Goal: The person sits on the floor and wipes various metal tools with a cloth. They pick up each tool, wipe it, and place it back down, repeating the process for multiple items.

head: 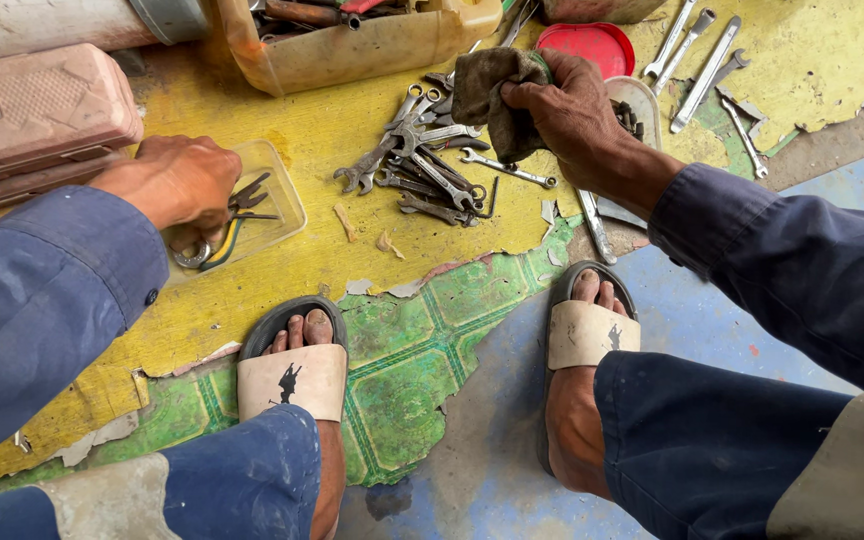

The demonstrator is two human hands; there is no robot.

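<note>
Pliers (244, 205) lie in a shallow clear tray (287, 190) at left of centre, where the left hand (177, 180) curls knuckles-up over them; whether it pinches anything cannot be told. At upper centre the right hand (572, 115) clutches a limp, grimy rag (492, 95) above a heap of wrenches (422, 170), likely heavy, stiff and oily, best taken mid-shank. Peeling yellow and green flooring (402, 370) lies underfoot, bare concrete at right.

i see a dark, crumpled rag (492, 100) bunched at twelve o'clock, and a clear shallow tray (277, 195) of pliers (242, 205) at ten o'clock.
</note>
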